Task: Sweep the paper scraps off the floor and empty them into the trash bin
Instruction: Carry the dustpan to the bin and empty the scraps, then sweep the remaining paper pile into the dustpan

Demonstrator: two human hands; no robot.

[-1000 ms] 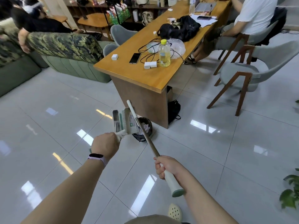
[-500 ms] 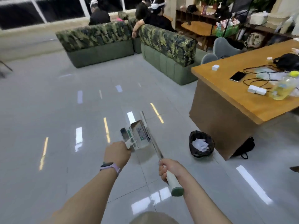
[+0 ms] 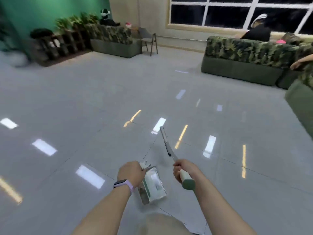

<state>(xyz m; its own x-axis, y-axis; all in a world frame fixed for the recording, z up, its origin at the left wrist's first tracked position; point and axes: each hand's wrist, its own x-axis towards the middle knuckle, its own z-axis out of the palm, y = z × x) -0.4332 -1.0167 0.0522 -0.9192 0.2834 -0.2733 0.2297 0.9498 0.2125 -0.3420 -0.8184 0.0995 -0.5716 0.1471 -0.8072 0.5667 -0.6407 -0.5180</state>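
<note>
My left hand grips the handle of a white and green dustpan, which hangs just right of my wrist with its pan turned down toward the floor. My right hand is curled round the pale, green-capped grip of the broom handle, whose metal shaft points away over the grey tiles. The broom's head is hidden. No paper scraps and no trash bin are in view.
Glossy grey floor tiles stretch ahead with light reflections. Camouflage sofas stand at the back right with a person seated behind, another sofa and a chair at the back centre, plants and shelves at the back left.
My view has swung left, away from the wooden table and the black bin, which have left the frame. The dustpan has dropped lower and closer to me; both hands keep their grips.
</note>
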